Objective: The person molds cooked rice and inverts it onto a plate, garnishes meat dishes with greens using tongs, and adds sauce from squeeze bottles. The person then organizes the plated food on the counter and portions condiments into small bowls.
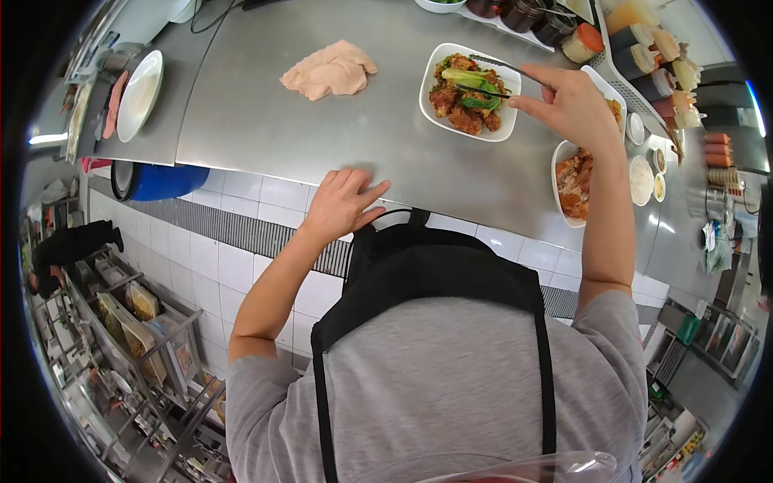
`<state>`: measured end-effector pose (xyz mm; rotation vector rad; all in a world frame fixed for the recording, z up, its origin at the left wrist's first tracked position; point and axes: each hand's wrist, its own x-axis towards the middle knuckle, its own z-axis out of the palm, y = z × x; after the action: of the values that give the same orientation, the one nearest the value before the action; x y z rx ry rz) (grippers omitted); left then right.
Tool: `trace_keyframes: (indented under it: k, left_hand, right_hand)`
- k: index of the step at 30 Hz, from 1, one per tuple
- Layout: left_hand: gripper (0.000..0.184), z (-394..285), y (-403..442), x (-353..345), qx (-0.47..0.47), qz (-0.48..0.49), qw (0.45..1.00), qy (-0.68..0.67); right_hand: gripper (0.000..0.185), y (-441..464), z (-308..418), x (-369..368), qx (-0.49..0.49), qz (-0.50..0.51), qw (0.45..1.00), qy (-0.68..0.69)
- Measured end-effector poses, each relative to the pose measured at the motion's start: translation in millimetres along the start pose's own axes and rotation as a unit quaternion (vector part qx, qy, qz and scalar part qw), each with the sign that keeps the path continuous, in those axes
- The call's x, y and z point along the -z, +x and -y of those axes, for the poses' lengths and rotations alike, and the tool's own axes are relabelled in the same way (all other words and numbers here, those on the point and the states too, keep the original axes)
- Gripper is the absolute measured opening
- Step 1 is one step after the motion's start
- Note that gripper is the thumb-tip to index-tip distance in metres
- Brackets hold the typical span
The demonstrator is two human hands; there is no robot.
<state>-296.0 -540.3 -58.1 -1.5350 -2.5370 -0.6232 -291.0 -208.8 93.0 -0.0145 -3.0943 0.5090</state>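
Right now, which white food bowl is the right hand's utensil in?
The bowl with leafy greens over browned pieces; the dark utensil in the right hand reaches into it. The lower-right bowl shows neither.

Crumpled peach cloth (328,71), oval white plate (139,97), blue drum (165,182), squeeze bottles (634,61), grated floor drain (233,230), dark-clothed person (71,245)

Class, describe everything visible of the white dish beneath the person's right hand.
The white dish has rounded corners, raised walls and a smooth, glossy look, perhaps ceramic or plastic. It stands upright on the metal counter, holding browned, crisp-looking pieces topped with leafy greens. The right hand holds a slim dark utensil over it; whether that touches the rim is unclear.
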Motion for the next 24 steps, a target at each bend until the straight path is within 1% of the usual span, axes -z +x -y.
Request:
trace_keyframes:
  k: [1, 3, 4, 6, 8, 9, 10, 11, 12, 13, 14, 15, 16, 17, 19, 21, 22, 24]
  left_hand:
    - [0.031, 2.2, -5.8, -1.8, 0.004, 0.0, 1.0, 0.001]
    - [0.025, 8.1, -17.4, -8.9, -0.011, -0.043, 0.999, 0.023]
    - [0.025, 9.1, -24.5, -10.2, -0.009, -0.046, 0.999, 0.024]
    - [0.018, 6.8, -44.7, -9.3, 0.037, -0.114, 0.993, 0.001]
    - [0.017, 15.3, -114.6, -22.8, 0.231, -0.119, 0.966, -0.009]
    - [0.019, 14.5, -154.4, -31.3, 0.373, -0.12, 0.919, -0.036]
    - [0.034, 31.8, -236.5, -68.1, 0.431, -0.099, 0.895, -0.06]
    - [0.057, 6.7, -284.1, -90.1, 0.589, -0.163, 0.777, -0.151]
    - [0.058, -15.9, -361.1, -125.6, 0.524, -0.012, 0.846, 0.098]
    - [0.092, -34.4, -491.3, -201.8, 0.568, 0.176, 0.803, 0.05]
    - [0.093, -70.7, -497.5, -182.7, 0.658, 0.247, 0.71, -0.037]
    - [0.093, -91.9, -495.0, -176.4, 0.71, 0.243, 0.656, -0.086]
    - [0.093, -102.8, -488.1, -177.0, 0.734, 0.229, 0.63, -0.109]
    - [0.093, -107.5, -483.1, -178.8, 0.748, 0.21, 0.618, -0.124]
    - [0.094, -107.5, -471.4, -187.0, 0.757, 0.179, 0.613, -0.14]
    - [0.094, -101.5, -458.2, -191.6, 0.761, 0.157, 0.613, -0.145]
    - [0.094, -98.2, -454.0, -194.3, 0.762, 0.149, 0.612, -0.147]
    - [0.095, -92.0, -446.3, -199.6, 0.767, 0.131, 0.61, -0.152]
  right_hand:
    - [0.043, 0.3, 0.2, -0.9, -0.004, 0.003, 1.0, 0.003]
    - [0.045, 2.2, 1.8, -2.5, -0.009, 0.004, 1.0, 0.011]
    - [0.046, 3.5, 1.9, -2.0, -0.018, 0.003, 1.0, 0.018]
    - [0.048, 4.8, -3.6, 3.1, -0.015, -0.014, 1.0, 0.006]
    - [0.05, 4.8, -15.7, 14.0, -0.014, -0.033, 0.999, -0.012]
    - [0.052, 3.7, -23.3, 19.6, -0.034, -0.027, 0.999, 0.012]
    - [0.055, 2.4, -28.5, 22.0, -0.055, -0.018, 0.998, 0.036]
    - [0.057, 2.9, -33.3, 18.3, -0.046, 0.001, 0.998, 0.046]
    - [0.057, 2.2, -36.1, 14.0, -0.047, 0.0, 0.998, 0.042]
    - [0.058, 1.3, -37.1, 9.1, -0.044, 0.009, 0.999, 0.014]
    - [0.059, 2.5, -37.1, 8.3, -0.04, 0.015, 0.999, -0.014]
    - [0.059, 4.5, -36.4, 11.8, -0.044, 0.009, 0.999, -0.018]
    - [0.058, 4.6, -35.2, 15.6, -0.059, 0.011, 0.998, -0.015]
    - [0.057, 3.9, -34.2, 19.2, -0.074, 0.014, 0.997, -0.012]
    - [0.056, 5.3, -39.5, 22.0, -0.09, 0.018, 0.996, -0.014]
    - [0.051, 18.1, -60.3, 14.3, -0.043, 0.026, 0.998, -0.023]
    - [0.051, 23.9, -66.5, 10.4, -0.044, 0.024, 0.998, -0.026]
    - [0.049, 34.7, -68.2, 8.0, 0.01, 0.021, 0.999, -0.046]
